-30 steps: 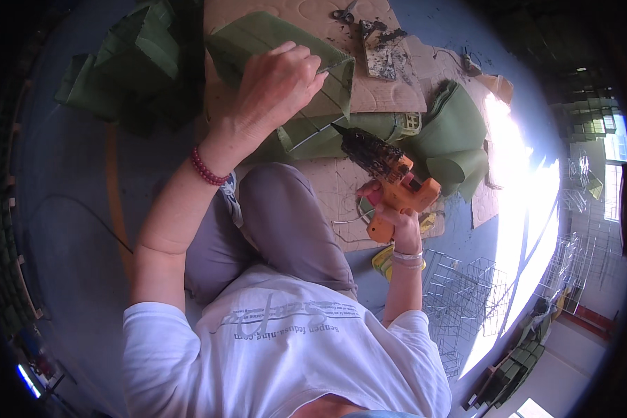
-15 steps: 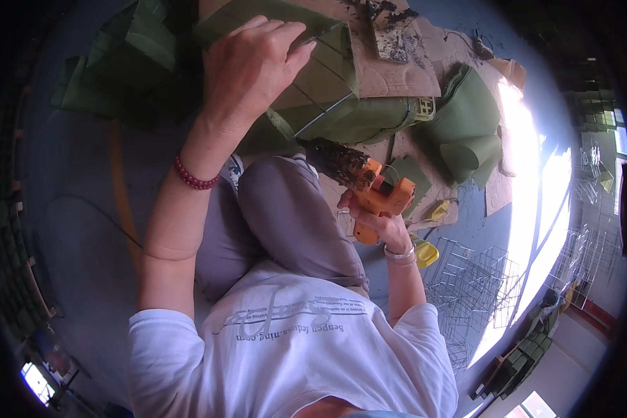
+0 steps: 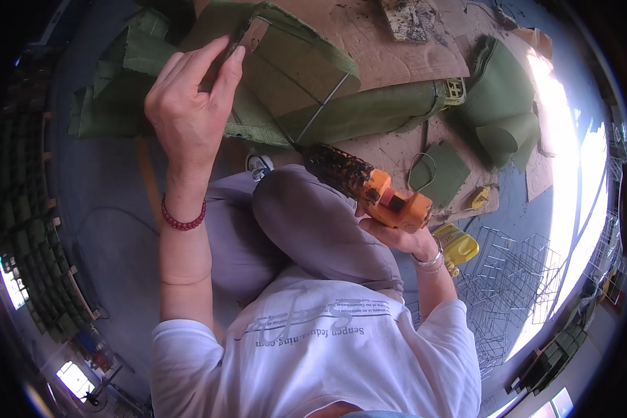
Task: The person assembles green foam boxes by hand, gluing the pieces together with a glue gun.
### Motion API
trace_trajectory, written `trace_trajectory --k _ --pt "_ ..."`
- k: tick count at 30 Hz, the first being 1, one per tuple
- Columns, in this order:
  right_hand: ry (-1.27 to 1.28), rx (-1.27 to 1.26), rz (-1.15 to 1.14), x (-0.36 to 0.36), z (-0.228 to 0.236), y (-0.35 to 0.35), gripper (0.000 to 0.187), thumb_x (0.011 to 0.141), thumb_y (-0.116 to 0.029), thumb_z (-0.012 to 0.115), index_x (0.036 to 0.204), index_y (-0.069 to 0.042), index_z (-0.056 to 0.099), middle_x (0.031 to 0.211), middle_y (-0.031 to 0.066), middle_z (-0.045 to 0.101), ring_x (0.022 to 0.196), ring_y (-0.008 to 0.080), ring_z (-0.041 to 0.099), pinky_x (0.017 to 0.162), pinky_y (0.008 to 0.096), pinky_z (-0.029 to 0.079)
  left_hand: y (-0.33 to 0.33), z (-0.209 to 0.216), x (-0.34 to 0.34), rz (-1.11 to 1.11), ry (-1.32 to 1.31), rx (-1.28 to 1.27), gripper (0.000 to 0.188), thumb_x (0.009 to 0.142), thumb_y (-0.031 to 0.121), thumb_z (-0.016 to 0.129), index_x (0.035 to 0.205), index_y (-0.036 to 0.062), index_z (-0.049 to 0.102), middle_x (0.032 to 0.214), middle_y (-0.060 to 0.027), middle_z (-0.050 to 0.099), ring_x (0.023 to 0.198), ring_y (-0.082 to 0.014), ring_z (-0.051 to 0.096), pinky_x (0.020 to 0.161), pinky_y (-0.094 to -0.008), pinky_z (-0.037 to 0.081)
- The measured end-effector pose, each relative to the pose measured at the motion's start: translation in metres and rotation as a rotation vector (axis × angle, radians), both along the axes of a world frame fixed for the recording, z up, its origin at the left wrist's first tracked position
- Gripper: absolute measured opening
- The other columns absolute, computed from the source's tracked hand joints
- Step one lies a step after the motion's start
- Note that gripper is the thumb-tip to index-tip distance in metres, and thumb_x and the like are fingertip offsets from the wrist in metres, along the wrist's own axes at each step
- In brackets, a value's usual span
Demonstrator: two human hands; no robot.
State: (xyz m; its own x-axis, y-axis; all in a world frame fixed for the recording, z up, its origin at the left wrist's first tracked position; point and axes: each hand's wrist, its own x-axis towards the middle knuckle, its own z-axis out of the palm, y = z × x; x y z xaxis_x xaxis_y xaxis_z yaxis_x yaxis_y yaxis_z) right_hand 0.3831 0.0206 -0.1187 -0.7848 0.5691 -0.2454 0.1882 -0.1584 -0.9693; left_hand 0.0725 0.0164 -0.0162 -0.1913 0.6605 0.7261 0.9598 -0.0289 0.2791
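Observation:
A green fabric piece on a thin wire frame (image 3: 285,73) lies in front of my knees. My left hand (image 3: 188,104) is at its left edge, thumb and fingers pinched on the fabric rim. My right hand (image 3: 404,237) grips an orange pistol-shaped tool (image 3: 376,191) from below. Its barrel is caked with dark residue and points left, its tip close to the near corner of the wire frame. My palm and the tool's body partly hide the grip.
Cardboard (image 3: 432,66) lies under the work, with a dark-smeared block (image 3: 412,19) on it. Rolled green fabric (image 3: 501,104) lies to the right. A yellow container (image 3: 456,244) and wire frames (image 3: 508,279) stand beside my right arm. More green fabric (image 3: 136,70) is at the left.
My left hand has moved left and down to the frame's left edge. The orange tool has shifted slightly right in the view, its tip now at the frame's near corner.

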Motion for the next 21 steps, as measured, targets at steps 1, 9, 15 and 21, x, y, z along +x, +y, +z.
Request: trace_trajectory --k 1,9,15,21 --pt "-0.015 0.048 0.011 0.0 0.001 0.0 0.026 0.078 -0.021 0.077 0.096 -0.008 0.064 0.085 0.001 0.066 0.077 0.0163 0.063 0.071 0.0284 0.05 -0.002 0.003 0.001 0.028 -0.026 -0.018 0.017 0.076 0.009 0.076 0.09 0.0001 0.071 0.073 -0.0082 0.068 0.059 -0.0166 0.058 0.053 -0.0278 0.045" --pt "-0.104 0.322 0.02 0.004 -0.011 -0.003 0.031 0.076 -0.032 0.078 0.097 -0.012 0.066 0.083 0.0016 0.065 0.075 0.0225 0.057 0.077 0.0322 0.041 -0.006 0.0 -0.006 0.075 -0.111 0.019 0.016 0.079 0.01 0.077 0.091 0.0005 0.072 0.067 -0.0055 0.062 0.053 -0.0093 0.053 0.046 -0.0234 0.039" --pt "-0.192 0.27 0.084 -0.001 0.001 0.0 0.029 0.076 -0.033 0.078 0.095 -0.014 0.066 0.09 0.0026 0.065 0.082 0.0226 0.058 0.08 0.032 0.039 -0.007 0.003 -0.004 0.109 -0.129 -0.022 0.016 0.081 0.009 0.075 0.095 0.0015 0.073 0.069 -0.0006 0.062 0.058 -0.0049 0.052 0.052 -0.0195 0.038" --pt "-0.127 0.333 0.104 -0.005 0.003 0.002 0.031 0.077 -0.031 0.078 0.099 -0.013 0.065 0.09 0.0022 0.064 0.082 0.0221 0.058 0.081 0.0327 0.039 -0.009 0.0 -0.007 0.095 -0.172 0.022 0.016 0.082 0.009 0.075 0.095 0.0001 0.073 0.07 -0.0012 0.063 0.061 -0.0049 0.054 0.054 -0.0195 0.04"
